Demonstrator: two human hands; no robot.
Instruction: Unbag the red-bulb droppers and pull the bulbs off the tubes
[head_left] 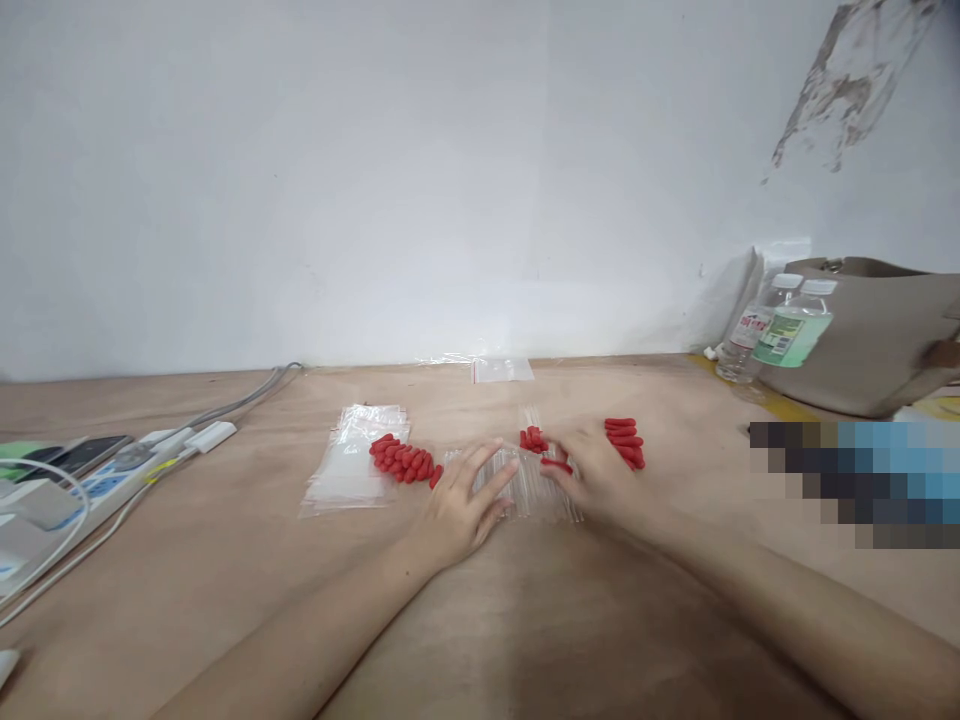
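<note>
My left hand (461, 505) lies flat with fingers stretched out on a clear plastic bag (517, 485) in the middle of the wooden table (525, 620). My right hand (592, 470) rests on the bag's right side and pinches a small red piece (556, 465) between its fingertips. A small cluster of red pieces (533, 438) sits at the bag's far edge. A larger pile of red pieces (405, 460) lies to the left of my left hand, and a row of red pieces (625, 440) lies to the right of my right hand.
A stack of clear bags (349, 470) lies left of the pile, and one more bag (501, 369) by the wall. A power strip (112, 480) with cables and phones is at the left. Two bottles (780, 325) and a beige bag (877, 340) stand at the right.
</note>
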